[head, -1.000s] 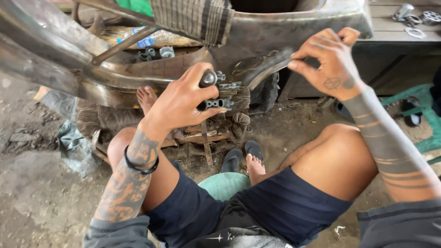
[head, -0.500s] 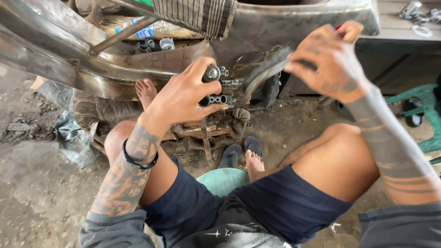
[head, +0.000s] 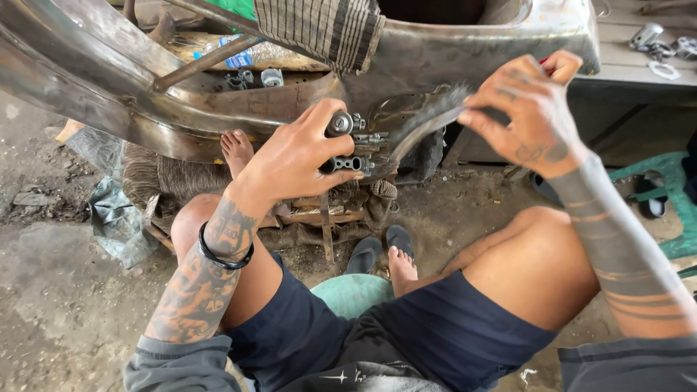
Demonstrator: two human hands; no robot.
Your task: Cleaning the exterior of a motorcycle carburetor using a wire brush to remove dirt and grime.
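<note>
A bare grey metal motorcycle frame [head: 109, 80] spans the top of the head view. My left hand [head: 298, 156] grips a short metal bracket with round pegs [head: 348, 141] on the frame's lower middle. My right hand [head: 526, 112] holds a wire brush [head: 428, 120] whose bristles look blurred against the frame just right of the pegs. A striped cloth [head: 327, 29] hangs over the frame above my left hand. I sit with my bare knees apart below the frame.
A wooden stand [head: 319, 218] wrapped in rags props the frame. A pair of dark sandals [head: 377, 250] lies on the dirt floor between my feet. Small metal parts [head: 661, 43] rest on a bench at top right. A green plastic crate [head: 664, 210] stands at right.
My right hand has shifted slightly with the brush along the frame, and its bristles now blur. My left hand keeps its grip on the pegs.
</note>
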